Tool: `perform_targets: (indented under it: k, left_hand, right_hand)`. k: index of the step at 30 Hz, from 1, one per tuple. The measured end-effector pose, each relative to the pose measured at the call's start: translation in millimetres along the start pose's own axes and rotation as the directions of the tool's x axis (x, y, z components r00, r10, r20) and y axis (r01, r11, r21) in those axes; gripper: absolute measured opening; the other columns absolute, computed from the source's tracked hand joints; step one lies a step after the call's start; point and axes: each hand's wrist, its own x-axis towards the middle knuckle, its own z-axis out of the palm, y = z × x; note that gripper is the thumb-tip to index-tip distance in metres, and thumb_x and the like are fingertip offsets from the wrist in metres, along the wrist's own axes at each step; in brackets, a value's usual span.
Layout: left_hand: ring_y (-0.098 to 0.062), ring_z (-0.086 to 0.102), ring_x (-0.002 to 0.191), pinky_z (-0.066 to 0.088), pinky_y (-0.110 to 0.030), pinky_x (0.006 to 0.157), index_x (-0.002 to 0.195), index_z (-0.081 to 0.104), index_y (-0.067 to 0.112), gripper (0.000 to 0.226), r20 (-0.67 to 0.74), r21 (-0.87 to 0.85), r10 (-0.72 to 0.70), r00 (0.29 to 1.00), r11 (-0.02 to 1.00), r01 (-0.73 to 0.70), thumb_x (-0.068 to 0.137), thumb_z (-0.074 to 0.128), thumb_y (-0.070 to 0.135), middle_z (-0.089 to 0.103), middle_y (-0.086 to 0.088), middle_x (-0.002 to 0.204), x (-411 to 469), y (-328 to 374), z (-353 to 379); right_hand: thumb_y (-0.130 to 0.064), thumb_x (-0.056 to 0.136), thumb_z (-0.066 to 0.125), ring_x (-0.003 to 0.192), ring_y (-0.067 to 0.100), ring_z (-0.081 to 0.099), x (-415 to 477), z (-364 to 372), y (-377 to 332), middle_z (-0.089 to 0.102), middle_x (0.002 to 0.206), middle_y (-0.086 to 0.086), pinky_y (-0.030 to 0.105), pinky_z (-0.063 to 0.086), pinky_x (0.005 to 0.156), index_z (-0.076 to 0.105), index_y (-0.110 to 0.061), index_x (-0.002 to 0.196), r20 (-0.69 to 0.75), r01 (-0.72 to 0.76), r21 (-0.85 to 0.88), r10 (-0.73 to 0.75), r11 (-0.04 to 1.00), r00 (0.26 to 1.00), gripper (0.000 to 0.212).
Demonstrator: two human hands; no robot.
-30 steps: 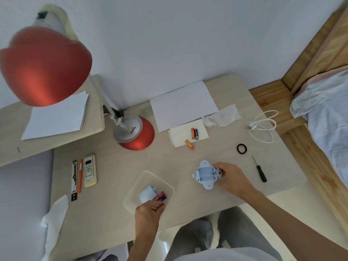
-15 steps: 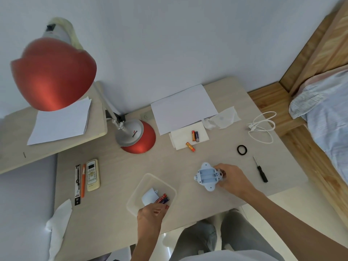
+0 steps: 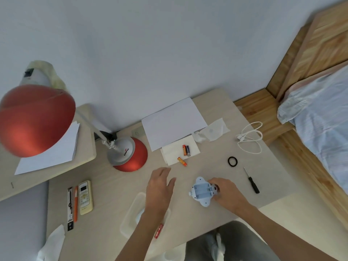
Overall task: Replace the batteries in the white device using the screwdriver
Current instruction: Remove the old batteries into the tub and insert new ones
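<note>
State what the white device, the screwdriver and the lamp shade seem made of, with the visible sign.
White device: likely moulded plastic, a matt pale shell with ribbed battery bays.
Screwdriver: thin metal-looking shaft and a black, probably plastic handle.
Lamp shade: red and smooth with a soft sheen; painted metal or plastic, cannot tell.

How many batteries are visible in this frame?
4. An orange battery and a dark battery lie together on the white napkin, a second orange battery at its near edge, a red battery in the clear tray; the left forearm over it may hide more.
</note>
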Motion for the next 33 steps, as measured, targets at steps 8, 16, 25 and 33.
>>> perform_targets:
  k: [8,16,25,33]
  left_hand:
    - [-0.029,0.059,0.128,0.060,-0.042,0.092,0.135,0.064,0.006,0.049,0.196,0.149,0.083,0.977,0.982,-0.114,0.088,0.079,0.008,0.062,-0.010,0.137,70.3,13.0,56.3]
    - [-0.017,0.053,0.101,0.047,-0.023,0.061,0.101,0.071,0.022,0.033,0.317,0.296,0.206,0.926,0.906,-0.302,0.080,0.081,-0.001,0.059,0.005,0.106,87.1,-12.9,87.7]
    - [-0.019,0.054,0.095,0.054,-0.031,0.065,0.109,0.069,0.020,0.047,0.343,0.314,0.268,0.900,0.871,-0.379,0.072,0.076,-0.009,0.060,0.003,0.103,84.9,-26.9,91.2]
    - [-0.010,0.059,0.097,0.050,-0.024,0.083,0.113,0.073,0.022,0.015,0.141,-0.094,0.284,0.948,0.957,-0.273,0.105,0.062,0.029,0.067,0.010,0.104,36.6,17.0,58.9]
  right_hand:
    - [-0.023,0.091,0.075,0.102,0.000,0.062,-7.4,-9.1,9.7,0.064,0.112,-0.021,0.023,0.054,0.096,0.063,-0.035,0.128,0.058,0.016,0.006,-0.017,1.000,0.998,0.041]
    - [-0.019,0.092,0.073,0.109,0.001,0.060,-4.4,-16.9,11.6,0.064,0.121,-0.018,0.022,0.052,0.102,0.060,-0.034,0.136,0.106,0.047,0.009,-0.048,0.999,0.993,0.048]
    - [-0.019,0.092,0.076,0.108,0.002,0.062,0.3,-19.4,14.9,0.065,0.120,-0.017,0.023,0.053,0.100,0.061,-0.034,0.135,0.124,0.097,-0.003,-0.096,0.995,0.988,0.048]
    - [-0.022,0.091,0.079,0.108,0.006,0.063,2.9,-22.6,12.0,0.067,0.123,-0.011,0.022,0.053,0.100,0.062,-0.028,0.137,0.132,0.130,-0.035,-0.124,0.991,0.983,0.049]
